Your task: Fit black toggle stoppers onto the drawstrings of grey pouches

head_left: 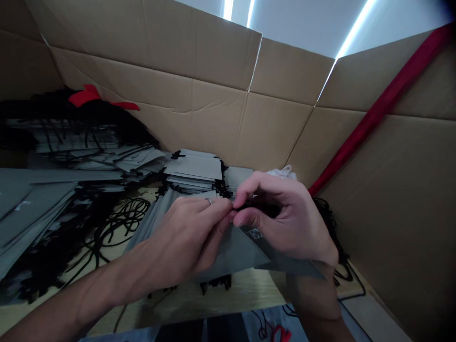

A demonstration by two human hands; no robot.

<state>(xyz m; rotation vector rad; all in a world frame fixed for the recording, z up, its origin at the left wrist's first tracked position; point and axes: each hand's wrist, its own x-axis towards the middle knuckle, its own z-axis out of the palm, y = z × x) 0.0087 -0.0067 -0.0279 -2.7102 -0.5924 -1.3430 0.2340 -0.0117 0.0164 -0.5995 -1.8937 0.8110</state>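
Observation:
Both hands meet fingertip to fingertip over the middle of the table. My left hand [192, 232], a ring on one finger, is closed in a pinch. My right hand [288, 213] is closed too, thumb and forefinger curled together. A dark strand, apparently a black cord [245, 205], runs between the pinched fingertips; its ends are hidden by the fingers. Right below the hands is a flat grey bag [238, 254], a corner pointing right. A darker grey panel with a white print [255, 233] shows under my right hand.
Grey bags with black cords lie in a stack [194, 167] behind the hands and in a larger pile [35, 204] at left. Loose black cords [124, 218] lie between. Cardboard walls [213, 104] surround the table [245, 289]; a red strip [377, 114] slants at right. Red-handled scissors [281, 334] lie at the front.

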